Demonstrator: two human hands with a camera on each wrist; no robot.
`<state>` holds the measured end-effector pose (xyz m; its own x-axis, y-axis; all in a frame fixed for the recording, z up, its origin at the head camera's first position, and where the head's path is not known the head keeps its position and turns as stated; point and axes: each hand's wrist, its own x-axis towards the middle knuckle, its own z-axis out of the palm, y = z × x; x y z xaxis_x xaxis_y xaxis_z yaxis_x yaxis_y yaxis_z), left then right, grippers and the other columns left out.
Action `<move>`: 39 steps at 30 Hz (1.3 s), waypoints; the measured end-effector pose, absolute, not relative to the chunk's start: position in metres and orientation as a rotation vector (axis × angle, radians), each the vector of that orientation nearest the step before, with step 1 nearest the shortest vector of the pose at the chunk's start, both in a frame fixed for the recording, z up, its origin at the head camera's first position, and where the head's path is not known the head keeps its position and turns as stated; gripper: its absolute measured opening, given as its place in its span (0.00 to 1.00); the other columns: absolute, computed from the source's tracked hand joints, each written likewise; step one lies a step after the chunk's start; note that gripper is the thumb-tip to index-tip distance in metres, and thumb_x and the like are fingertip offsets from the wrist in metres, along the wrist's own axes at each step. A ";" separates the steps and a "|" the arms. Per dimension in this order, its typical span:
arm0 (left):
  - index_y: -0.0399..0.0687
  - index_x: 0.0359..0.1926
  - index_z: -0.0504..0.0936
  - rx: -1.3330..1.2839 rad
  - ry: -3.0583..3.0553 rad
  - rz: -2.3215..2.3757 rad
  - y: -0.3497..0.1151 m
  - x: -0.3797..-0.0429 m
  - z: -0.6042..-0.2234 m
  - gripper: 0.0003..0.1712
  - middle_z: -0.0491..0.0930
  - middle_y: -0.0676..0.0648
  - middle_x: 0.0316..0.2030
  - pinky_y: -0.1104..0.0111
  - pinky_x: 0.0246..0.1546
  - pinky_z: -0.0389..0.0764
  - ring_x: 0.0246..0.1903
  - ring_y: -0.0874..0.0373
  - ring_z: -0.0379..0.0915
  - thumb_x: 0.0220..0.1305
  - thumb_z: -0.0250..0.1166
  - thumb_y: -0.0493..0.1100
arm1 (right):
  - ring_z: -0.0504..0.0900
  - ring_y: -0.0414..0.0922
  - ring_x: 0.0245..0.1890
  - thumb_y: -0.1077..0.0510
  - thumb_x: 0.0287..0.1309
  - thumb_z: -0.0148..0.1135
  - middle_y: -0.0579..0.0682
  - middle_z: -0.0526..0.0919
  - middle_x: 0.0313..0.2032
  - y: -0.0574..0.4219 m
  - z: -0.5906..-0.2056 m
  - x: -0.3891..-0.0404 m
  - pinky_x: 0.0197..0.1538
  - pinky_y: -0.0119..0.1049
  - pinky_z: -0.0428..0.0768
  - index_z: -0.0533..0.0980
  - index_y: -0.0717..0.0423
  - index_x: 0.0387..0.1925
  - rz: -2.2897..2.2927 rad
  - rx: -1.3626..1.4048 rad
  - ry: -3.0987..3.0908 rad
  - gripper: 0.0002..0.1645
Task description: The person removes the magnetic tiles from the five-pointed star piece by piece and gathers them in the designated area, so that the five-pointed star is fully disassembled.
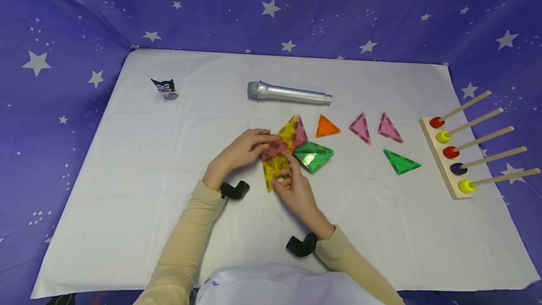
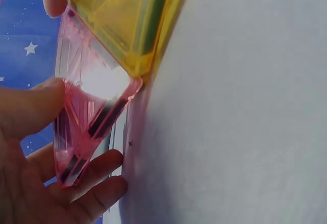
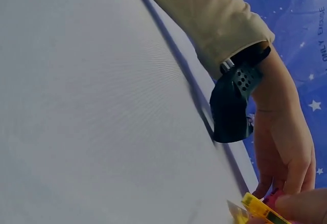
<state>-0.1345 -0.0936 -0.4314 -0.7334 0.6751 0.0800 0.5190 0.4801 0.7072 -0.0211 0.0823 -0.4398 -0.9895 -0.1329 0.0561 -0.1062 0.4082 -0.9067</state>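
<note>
My left hand (image 1: pixel 243 150) pinches a pink triangular magnetic tile (image 2: pixel 82 127), thumb on one face and fingers beneath. Its edge meets a yellow triangular magnetic tile (image 2: pixel 120 17). My right hand (image 1: pixel 297 192) grips that yellow tile low down, its index fingertip reaching up toward the pink one. Just beyond my hands, another yellow tile (image 1: pixel 288 131) and another pink tile (image 1: pixel 300 134) stand side by side. Green tiles (image 1: pixel 314 155) touch the cluster on its right. My fingers partly hide where the pieces join.
A silver microphone (image 1: pixel 292 93) lies behind the cluster. To the right are an orange triangle (image 1: pixel 327 127), two loose pink triangles (image 1: pixel 361 128) and a green triangle (image 1: pixel 400 162). A wooden peg rack (image 1: pixel 442 166) with coloured beads stands far right. A small black-and-white figurine (image 1: pixel 166 88) sits back left.
</note>
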 end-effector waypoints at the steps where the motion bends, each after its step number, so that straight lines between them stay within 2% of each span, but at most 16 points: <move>1: 0.50 0.57 0.75 1.043 2.510 1.098 -0.094 -0.135 -0.431 0.19 0.67 0.38 0.57 0.56 0.58 0.58 0.57 0.46 0.60 0.66 0.52 0.39 | 0.77 0.37 0.22 0.66 0.49 0.64 0.51 0.80 0.32 0.082 -0.440 -0.021 0.25 0.30 0.75 0.55 0.48 0.65 -1.667 -0.227 2.628 0.44; 7: 0.45 0.55 0.76 1.117 2.472 1.134 -0.095 -0.139 -0.434 0.18 0.70 0.37 0.55 0.57 0.57 0.60 0.55 0.45 0.63 0.65 0.54 0.37 | 0.77 0.37 0.22 0.67 0.46 0.66 0.52 0.77 0.34 0.080 -0.443 -0.020 0.25 0.30 0.75 0.59 0.52 0.62 -1.627 -0.244 2.678 0.41; 14: 0.47 0.55 0.76 1.096 2.446 1.135 -0.097 -0.141 -0.437 0.18 0.70 0.38 0.55 0.57 0.57 0.59 0.56 0.46 0.62 0.65 0.54 0.40 | 0.75 0.38 0.17 0.68 0.45 0.66 0.53 0.78 0.34 0.084 -0.446 -0.020 0.21 0.30 0.73 0.61 0.48 0.62 -1.720 -0.237 2.625 0.41; 21: 0.44 0.55 0.75 1.087 2.412 1.146 -0.097 -0.139 -0.436 0.18 0.71 0.38 0.53 0.58 0.56 0.63 0.54 0.47 0.64 0.65 0.55 0.37 | 0.70 0.36 0.12 0.67 0.45 0.66 0.52 0.77 0.35 0.087 -0.447 -0.018 0.17 0.30 0.70 0.62 0.47 0.62 -1.698 -0.263 2.643 0.41; 27: 0.44 0.55 0.75 1.084 2.406 1.148 -0.096 -0.139 -0.435 0.18 0.72 0.39 0.52 0.59 0.55 0.64 0.54 0.48 0.65 0.64 0.55 0.38 | 0.71 0.35 0.12 0.68 0.46 0.65 0.54 0.77 0.36 0.090 -0.445 -0.017 0.18 0.30 0.72 0.62 0.46 0.62 -1.697 -0.286 2.632 0.42; 31: 0.44 0.55 0.75 1.097 2.409 1.145 -0.096 -0.140 -0.436 0.18 0.72 0.39 0.52 0.59 0.55 0.63 0.54 0.48 0.65 0.64 0.55 0.39 | 0.73 0.37 0.12 0.69 0.46 0.65 0.56 0.78 0.38 0.093 -0.439 -0.017 0.18 0.29 0.71 0.62 0.49 0.62 -1.704 -0.279 2.620 0.41; 36: 0.45 0.55 0.75 1.088 2.421 1.133 -0.096 -0.140 -0.435 0.18 0.72 0.40 0.52 0.58 0.55 0.63 0.54 0.48 0.64 0.64 0.55 0.39 | 0.73 0.44 0.12 0.74 0.45 0.63 0.62 0.77 0.38 0.089 -0.416 -0.012 0.18 0.28 0.69 0.63 0.59 0.61 -1.723 -0.336 2.575 0.39; 39: 0.46 0.56 0.75 1.079 2.432 1.128 -0.096 -0.140 -0.434 0.18 0.71 0.41 0.52 0.58 0.55 0.63 0.54 0.48 0.64 0.64 0.55 0.38 | 0.72 0.44 0.12 0.75 0.44 0.61 0.64 0.77 0.39 0.085 -0.401 -0.009 0.19 0.28 0.70 0.62 0.63 0.61 -1.724 -0.394 2.541 0.39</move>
<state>-0.1401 -0.0962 -0.4338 -0.6939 0.7159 0.0773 0.5213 0.4254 0.7398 -0.0086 0.0847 -0.4011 -0.9666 -0.2342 0.1045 -0.1836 0.3475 -0.9195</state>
